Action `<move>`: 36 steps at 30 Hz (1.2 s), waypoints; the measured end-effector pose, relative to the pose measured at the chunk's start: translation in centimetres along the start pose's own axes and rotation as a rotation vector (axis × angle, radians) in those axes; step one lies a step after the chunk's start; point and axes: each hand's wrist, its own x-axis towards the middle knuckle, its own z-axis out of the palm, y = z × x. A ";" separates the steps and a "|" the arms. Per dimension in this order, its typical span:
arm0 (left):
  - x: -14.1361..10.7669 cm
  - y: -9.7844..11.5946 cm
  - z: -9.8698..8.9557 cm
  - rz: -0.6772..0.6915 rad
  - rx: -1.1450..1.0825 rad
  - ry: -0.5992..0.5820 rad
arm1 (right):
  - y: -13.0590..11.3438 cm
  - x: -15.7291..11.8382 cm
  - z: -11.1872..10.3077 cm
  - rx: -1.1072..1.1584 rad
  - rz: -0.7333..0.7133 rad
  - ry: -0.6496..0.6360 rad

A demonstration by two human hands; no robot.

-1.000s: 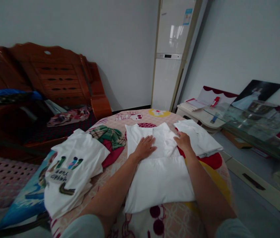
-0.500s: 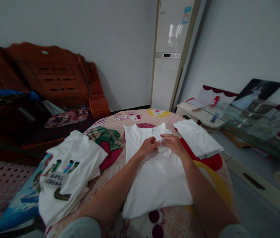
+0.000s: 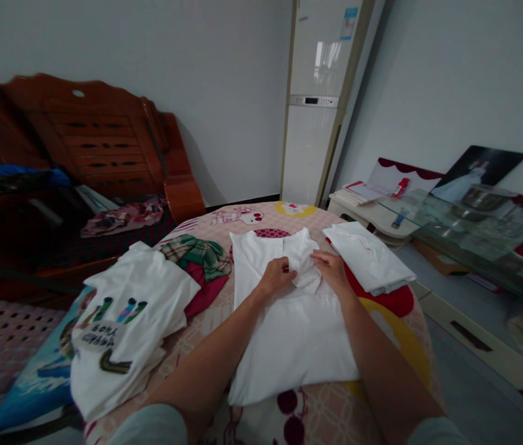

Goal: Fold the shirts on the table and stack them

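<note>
A white shirt lies partly folded in front of me, its sides turned inward and its lower part spread toward me. My left hand rests on its upper middle, fingers bent and thumb apart, gripping nothing that I can see. On the right side of the same folded part, my right hand has its fingers stretched out on the cloth. Left of the shirt is a loose white printed T-shirt. Beside it lie a green plaid cloth and a dark red cloth.
A round table with a patterned tablecloth carries the clothes. Folded white clothing lies on red cloth at the right. A wooden sofa stands left, a glass-topped table right, and a tall air conditioner behind.
My hands have moved apart from near each other at the middle of the shirt. The right one has shifted slightly right, and the left one slightly left and down.
</note>
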 end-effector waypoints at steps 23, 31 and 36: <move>4.2 2.1 3.2 -0.607 -0.282 0.051 | 0.9 -0.3 0.8 -0.207 -0.072 -0.061; 4.5 1.1 4.0 -0.417 0.134 0.176 | 1.1 -0.3 1.0 -0.168 -0.031 -0.029; 5.2 1.4 5.0 -0.444 -0.007 0.235 | 1.4 -0.4 0.9 -0.138 -0.056 -0.023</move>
